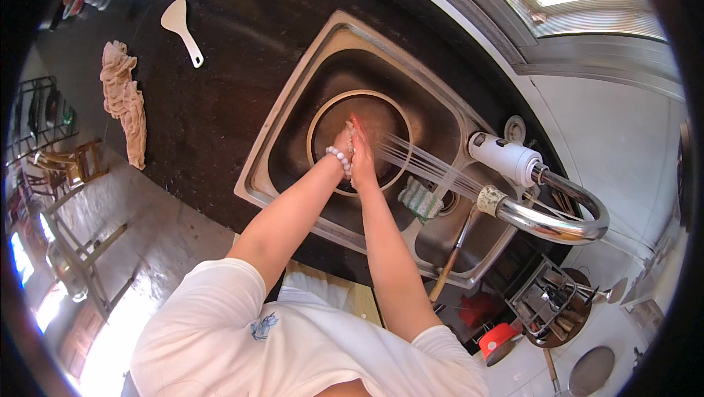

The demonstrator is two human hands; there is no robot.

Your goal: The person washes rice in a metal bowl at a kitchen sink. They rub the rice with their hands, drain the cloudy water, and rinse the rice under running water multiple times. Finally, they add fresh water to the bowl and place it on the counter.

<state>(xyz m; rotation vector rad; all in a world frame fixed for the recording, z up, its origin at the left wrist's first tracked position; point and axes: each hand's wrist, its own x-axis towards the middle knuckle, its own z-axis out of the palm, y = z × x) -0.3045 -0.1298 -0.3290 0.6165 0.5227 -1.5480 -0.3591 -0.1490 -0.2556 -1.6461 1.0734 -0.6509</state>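
My left hand (344,137), with a white bead bracelet (337,155) at its wrist, is pressed against my right hand (361,152). Whitish bits, perhaps rice or suds, cling between the palms and along the fingers. Both hands are over a round pot or basin (410,138) with a pale rim, standing in the larger bowl of a steel sink (440,89). From the faucet's spray head (491,200), fine jets of water fall into the basin, just right of my fingers. What lies between the palms is hidden.
A green-and-white striped cloth (421,200) hangs over the sink divider. A wooden-handled tool (454,258) leans across the smaller bowl. On the dark counter lie a white rice paddle (181,28) and a crumpled beige cloth (125,100). A utensil rack (550,298) stands at right.
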